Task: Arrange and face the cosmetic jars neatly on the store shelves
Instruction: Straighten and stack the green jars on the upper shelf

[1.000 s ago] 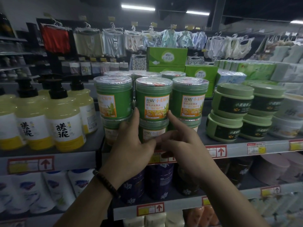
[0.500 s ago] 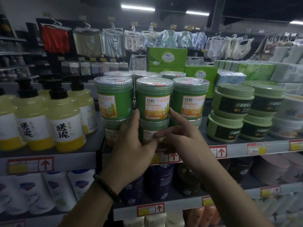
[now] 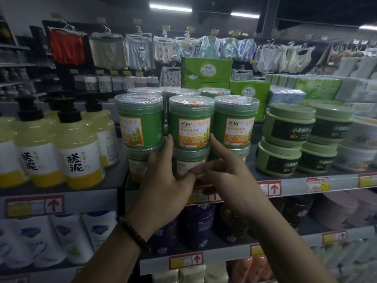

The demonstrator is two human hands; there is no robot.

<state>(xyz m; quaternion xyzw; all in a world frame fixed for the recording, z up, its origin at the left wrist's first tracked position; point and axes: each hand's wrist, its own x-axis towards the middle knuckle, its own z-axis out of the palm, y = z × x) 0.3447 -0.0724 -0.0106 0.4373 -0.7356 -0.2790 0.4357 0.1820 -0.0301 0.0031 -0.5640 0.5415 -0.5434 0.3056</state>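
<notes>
Head view: a dim shop, with a grey shelf [image 3: 295, 184] at hand level and hanging clothes [image 3: 140, 52] far behind. Between the hands the lower green jar [image 3: 188, 160] stands upright, its label toward the camera. The left hand [image 3: 163, 180] and right hand [image 3: 226, 176] grip it with curled fingers. The right forefinger touches the upper jar [image 3: 191, 123] above.

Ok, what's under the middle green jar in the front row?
Another green jar, stacked beneath it. Its lid and label top show; the left hand and right hand cover its lower part.
</notes>
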